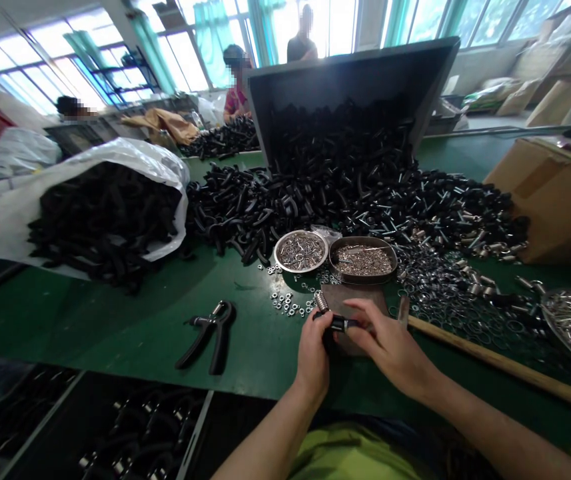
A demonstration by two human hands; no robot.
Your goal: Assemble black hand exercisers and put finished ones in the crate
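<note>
Black grip (339,323) clasped in the left hand (314,350)
Right hand (382,333) at its end, fingers parted, pinching or not I can't tell; a V-shaped handgrip (222,347) lies left of both.

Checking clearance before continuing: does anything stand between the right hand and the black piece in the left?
Nothing visible: the right hand appears to touch the black piece, which the left hand holds.
</note>
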